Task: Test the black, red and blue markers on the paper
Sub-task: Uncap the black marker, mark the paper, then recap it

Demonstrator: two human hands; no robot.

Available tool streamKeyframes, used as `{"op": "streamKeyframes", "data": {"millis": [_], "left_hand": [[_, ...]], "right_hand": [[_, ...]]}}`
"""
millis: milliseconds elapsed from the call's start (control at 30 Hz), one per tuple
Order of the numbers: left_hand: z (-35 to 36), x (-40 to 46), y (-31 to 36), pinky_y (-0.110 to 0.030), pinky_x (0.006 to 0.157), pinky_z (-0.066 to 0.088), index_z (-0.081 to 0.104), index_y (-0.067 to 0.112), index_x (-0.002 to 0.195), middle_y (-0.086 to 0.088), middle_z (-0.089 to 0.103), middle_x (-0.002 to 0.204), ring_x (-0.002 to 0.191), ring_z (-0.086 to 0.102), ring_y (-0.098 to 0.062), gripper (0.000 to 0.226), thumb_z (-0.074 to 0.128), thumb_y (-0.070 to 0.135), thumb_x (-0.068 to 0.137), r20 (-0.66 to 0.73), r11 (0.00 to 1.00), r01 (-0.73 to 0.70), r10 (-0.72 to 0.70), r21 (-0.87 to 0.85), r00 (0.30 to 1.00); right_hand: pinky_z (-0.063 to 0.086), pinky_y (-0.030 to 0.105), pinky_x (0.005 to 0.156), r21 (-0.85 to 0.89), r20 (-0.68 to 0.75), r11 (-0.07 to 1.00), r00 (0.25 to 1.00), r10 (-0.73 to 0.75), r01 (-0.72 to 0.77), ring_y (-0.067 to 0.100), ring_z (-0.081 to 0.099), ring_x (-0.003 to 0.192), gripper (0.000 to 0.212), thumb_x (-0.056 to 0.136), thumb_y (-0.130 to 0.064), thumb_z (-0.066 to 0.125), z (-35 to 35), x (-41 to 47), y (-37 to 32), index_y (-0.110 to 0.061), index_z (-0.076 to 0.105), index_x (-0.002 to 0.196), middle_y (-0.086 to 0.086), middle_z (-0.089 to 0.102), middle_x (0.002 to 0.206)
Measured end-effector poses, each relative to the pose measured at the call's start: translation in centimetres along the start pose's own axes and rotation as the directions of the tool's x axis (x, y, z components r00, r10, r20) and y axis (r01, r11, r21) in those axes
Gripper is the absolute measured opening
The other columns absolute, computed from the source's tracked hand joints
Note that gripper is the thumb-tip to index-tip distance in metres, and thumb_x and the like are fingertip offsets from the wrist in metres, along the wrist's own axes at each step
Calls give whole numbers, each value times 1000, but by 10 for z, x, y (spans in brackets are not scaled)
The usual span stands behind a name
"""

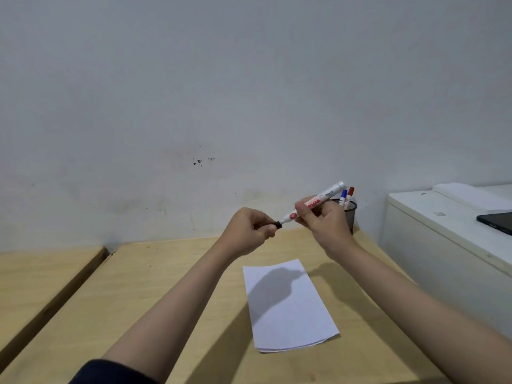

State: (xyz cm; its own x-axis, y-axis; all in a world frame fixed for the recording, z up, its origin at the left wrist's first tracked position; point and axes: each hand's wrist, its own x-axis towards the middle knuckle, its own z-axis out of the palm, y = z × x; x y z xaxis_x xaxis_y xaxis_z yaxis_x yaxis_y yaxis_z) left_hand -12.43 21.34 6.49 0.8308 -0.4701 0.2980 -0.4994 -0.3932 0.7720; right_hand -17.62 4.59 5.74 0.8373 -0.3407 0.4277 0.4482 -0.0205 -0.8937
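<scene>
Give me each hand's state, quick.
Left hand: closed, pinching the black cap at the marker's tip.
Right hand: closed around the black marker barrel, held above the paper.

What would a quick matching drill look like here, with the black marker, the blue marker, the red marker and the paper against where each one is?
Things:
1. black marker
2. blue marker
3. red marker
4. paper

Places:
A. flat on the table, blank
B. in the cup, right of the other marker
C. held in the two hands, left hand at the cap, right hand on the barrel
D. in the cup, left of the other marker

Pairs: 1-C, 2-D, 3-B, 4-A
</scene>
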Motion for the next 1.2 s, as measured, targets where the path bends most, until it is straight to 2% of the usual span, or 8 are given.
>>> {"op": "streamKeyframes", "data": {"millis": [200,367,500,633,800,900,1000,1200], "left_hand": [[-17,13,-65,-2,46,37,72,9,94,-1,66,76,63,56,-7,14,63,6,84,-122,983,159,-148,90,982],[-15,27,-105,-11,43,37,70,10,101,-5,63,82,61,54,-10,23,62,4,80,-87,932,289,-276,220,957],[-5,35,-131,-23,62,45,67,10,98,-8,67,87,75,60,-19,26,66,5,73,-61,905,335,-331,264,942],[5,39,-153,-25,72,44,64,11,101,-6,66,85,86,62,-24,27,65,8,75,-52,904,344,-342,252,938],[11,43,-167,-23,68,40,61,10,106,-1,62,84,83,59,-20,33,68,10,74,-72,917,339,-331,208,941],[14,33,-168,-6,54,40,53,14,107,3,55,80,71,55,-9,36,70,9,75,-92,927,367,-360,75,928],[15,20,-168,-8,66,46,52,16,109,0,57,86,77,58,-11,39,72,11,75,-146,934,348,-357,-83,923],[21,-14,-154,-18,62,52,64,22,80,-1,69,84,70,64,-9,20,75,31,67,-117,968,240,-247,-70,962]], "right_hand": [[57,19,64,24,-42,999,998,40,-39,4,69,66,10,89,-10,60,-5,25,19,-14,62,81,6,64,74],[58,22,62,-84,-3,987,991,135,-135,7,68,68,9,88,-10,62,5,23,56,-16,64,82,4,67,73],[55,27,61,-128,4,978,986,167,-165,8,67,65,4,86,-13,65,10,21,75,-15,65,83,0,70,68],[54,30,59,-106,-8,973,979,203,-203,14,64,60,5,82,-15,70,14,24,90,-11,67,81,0,70,65],[56,29,53,-42,-10,967,968,249,-250,15,59,49,17,73,-10,78,23,30,101,-9,62,69,2,66,55],[54,27,50,-4,2,955,955,296,-296,15,57,44,32,71,-6,79,31,33,110,-14,50,61,7,58,54],[56,30,52,17,18,933,933,360,-360,14,56,44,29,75,-7,75,42,34,118,-14,50,63,7,57,56],[57,35,61,-44,77,849,846,528,-526,14,66,57,20,80,-19,71,61,27,135,-16,57,66,2,68,64]]}}
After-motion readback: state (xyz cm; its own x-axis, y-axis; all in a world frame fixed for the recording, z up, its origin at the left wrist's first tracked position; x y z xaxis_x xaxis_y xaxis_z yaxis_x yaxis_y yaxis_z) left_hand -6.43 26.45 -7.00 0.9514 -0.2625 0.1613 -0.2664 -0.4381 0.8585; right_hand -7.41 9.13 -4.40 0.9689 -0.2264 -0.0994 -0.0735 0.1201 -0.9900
